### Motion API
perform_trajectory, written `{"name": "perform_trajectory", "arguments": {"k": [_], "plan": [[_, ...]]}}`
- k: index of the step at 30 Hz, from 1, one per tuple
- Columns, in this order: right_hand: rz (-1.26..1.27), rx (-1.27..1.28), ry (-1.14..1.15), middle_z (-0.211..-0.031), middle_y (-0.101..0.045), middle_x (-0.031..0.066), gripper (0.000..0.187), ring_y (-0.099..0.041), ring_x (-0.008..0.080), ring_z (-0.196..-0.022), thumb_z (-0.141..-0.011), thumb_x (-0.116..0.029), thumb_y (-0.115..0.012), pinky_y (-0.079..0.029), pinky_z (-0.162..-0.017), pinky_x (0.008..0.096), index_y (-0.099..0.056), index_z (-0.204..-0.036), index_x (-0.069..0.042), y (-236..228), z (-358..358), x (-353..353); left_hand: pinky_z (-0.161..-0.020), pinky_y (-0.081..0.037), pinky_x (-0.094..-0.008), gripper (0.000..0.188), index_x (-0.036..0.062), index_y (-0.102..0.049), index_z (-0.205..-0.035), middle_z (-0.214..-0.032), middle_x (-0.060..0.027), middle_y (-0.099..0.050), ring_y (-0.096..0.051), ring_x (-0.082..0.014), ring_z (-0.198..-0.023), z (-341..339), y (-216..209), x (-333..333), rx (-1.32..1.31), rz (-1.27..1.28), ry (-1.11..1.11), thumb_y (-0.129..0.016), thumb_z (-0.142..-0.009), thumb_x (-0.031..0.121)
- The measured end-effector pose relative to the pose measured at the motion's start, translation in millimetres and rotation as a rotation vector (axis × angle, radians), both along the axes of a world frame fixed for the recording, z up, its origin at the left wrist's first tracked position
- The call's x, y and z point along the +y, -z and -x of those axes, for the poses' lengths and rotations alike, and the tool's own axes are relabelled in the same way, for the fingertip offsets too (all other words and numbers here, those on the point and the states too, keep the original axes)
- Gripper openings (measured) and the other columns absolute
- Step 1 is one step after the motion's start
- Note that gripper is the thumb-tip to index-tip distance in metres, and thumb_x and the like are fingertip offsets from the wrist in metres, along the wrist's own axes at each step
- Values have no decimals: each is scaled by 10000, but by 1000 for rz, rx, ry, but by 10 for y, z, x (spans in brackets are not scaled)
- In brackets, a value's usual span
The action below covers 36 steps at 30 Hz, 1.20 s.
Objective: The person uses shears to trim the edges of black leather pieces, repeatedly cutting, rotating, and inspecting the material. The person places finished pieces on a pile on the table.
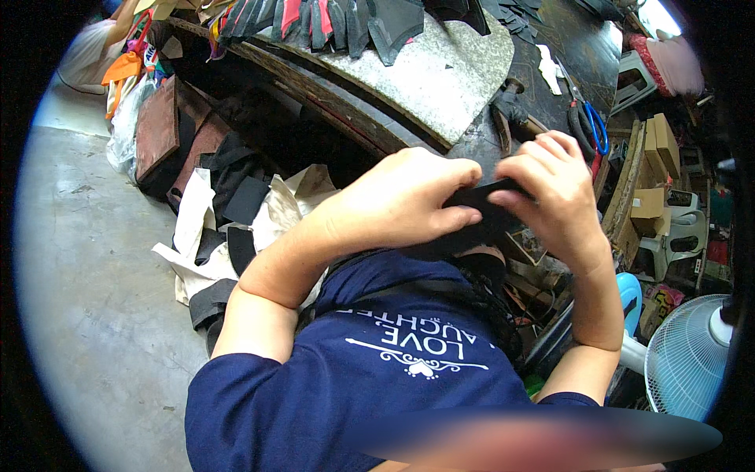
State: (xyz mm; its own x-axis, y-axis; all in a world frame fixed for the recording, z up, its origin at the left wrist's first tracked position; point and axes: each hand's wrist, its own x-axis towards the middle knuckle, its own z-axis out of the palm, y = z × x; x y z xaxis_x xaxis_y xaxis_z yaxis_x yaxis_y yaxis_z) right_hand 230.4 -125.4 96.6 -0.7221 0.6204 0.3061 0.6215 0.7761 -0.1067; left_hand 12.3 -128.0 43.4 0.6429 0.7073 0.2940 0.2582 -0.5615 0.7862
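Between my two hands is a piece of thin black sheet material [478,208], held up in front of my shirt. My left hand [421,193] pinches one end between thumb and fingers. My right hand [554,181] grips the other end with its fingers curled over. The lower part of the piece merges with dark things behind it, so its full shape is unclear. Just beyond my right hand lie scissors with blue handles [595,130] and a dark-headed tool like a hammer [511,102]. A speckled pale slab [460,75] rests on the workbench, bearing several cut black and red pieces [370,27].
Cream and black scraps [228,228] lie heaped at my left, beside a reddish-brown box [157,130]. To the right are a standing fan [688,358], cardboard boxes [649,206] and a pale plastic chair [680,232]. Other people show partly at both upper edges.
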Motion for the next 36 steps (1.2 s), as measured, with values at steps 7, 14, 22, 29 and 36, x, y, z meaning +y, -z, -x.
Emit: {"name": "perform_trajectory", "arguments": {"k": [7,14,22,29,36], "plan": [[618,7,97,-797,-640,55,311,-634,256,-824,-886,-336,-630,-400,-958,455,-671,-930,-31,-94,-518,47,-568,-446,-353,372,49,-576,-861,-701,-137,-550,-571,-334,-646,376,-21,202,164,-21,153,-804,-717,305],[254,8,166,-1428,-417,249,545,-382,348,-1349,-998,-378,-438,-296,-1116,402,-427,-1397,-7,486,259,844,-631,-493,-431,331,33,-586,-952,-722,-155,-640,-636,-376,-729,212,-278,-144,118,67,572,-752,-733,219],[1224,546,-292,-1078,-677,140,635,-641,205,-975,-1004,-516,-353,-486,-887,343,-426,-1429,-50,251,482,358,-541,-466,-410,301,79,-568,-865,-657,-110,-583,-597,-341,-621,399,-361,-165,168,-61,337,-764,-728,262],[802,153,-98,-860,-655,164,286,-662,327,-791,-737,-57,-736,-507,-726,367,-632,-992,20,72,-45,-71,-569,-466,-394,458,54,-624,-866,-696,-136,-597,-619,-328,-656,335,-176,255,207,-121,135,-822,-643,402],[737,233,293,-948,-657,76,251,-618,163,-896,-834,-38,-655,-485,-821,291,-602,-1070,29,-224,-1024,7,-628,-501,-297,281,23,-633,-1017,-742,-77,-645,-635,-217,-659,254,149,595,115,-2,-58,-726,-829,210]]}}
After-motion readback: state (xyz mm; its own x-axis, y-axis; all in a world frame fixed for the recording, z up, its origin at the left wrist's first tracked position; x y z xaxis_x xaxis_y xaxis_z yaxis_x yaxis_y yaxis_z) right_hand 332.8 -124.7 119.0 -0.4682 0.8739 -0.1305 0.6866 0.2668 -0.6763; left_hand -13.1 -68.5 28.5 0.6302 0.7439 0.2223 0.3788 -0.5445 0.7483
